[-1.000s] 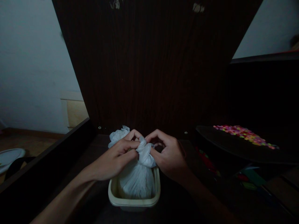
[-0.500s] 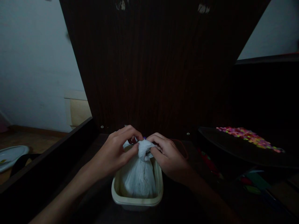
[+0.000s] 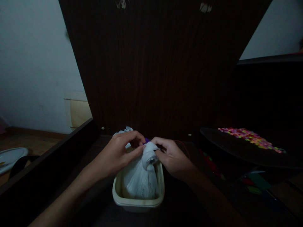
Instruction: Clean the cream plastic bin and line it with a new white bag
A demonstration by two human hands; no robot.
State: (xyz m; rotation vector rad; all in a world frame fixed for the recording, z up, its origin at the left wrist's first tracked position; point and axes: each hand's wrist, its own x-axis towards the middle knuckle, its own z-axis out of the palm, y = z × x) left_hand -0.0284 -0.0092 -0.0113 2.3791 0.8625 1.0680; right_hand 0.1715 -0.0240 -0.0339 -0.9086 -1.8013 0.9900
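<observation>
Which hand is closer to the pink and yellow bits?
The right hand. It is at the right side of the white bag's knot, left of the pink and yellow bits. The left hand is at the knot's left side, farther from them.

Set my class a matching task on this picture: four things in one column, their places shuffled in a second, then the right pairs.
1. Bag
2. Tub
3. Bright bits
4. White dish

A. At the right, on a black surface
B. Around the bag's lower part
C. At the far left, past the dark board
D. Its twisted top between left hand and right hand

Pairs: 1-D, 2-B, 3-A, 4-C
</observation>
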